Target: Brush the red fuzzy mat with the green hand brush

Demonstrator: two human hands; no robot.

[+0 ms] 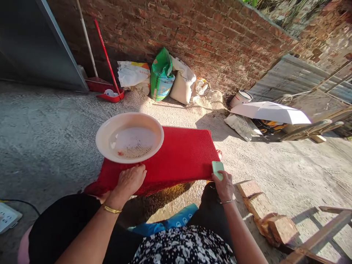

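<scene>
A wet-looking red cloth (184,154) is spread over a low, flat support and hangs over its near edge. My left hand (132,179) is closed on the cloth at its near side, just below the basin. At the right end of the cloth, my right hand (224,186) grips a pale green, flat rectangular block (217,168) with a small dark spot near its top; its underside is hidden. A wide white basin (103,145) stands on the left part of the cloth, holding shallow water with dark specks and a small reddish bit.
Bricks (261,205) lie right of my knee, near a wooden frame (324,234). A power strip (8,216) sits at far left. Along the brick wall are a red dustpan (112,97), a green sack (161,77), a white sack (183,86) and a white umbrella (271,111).
</scene>
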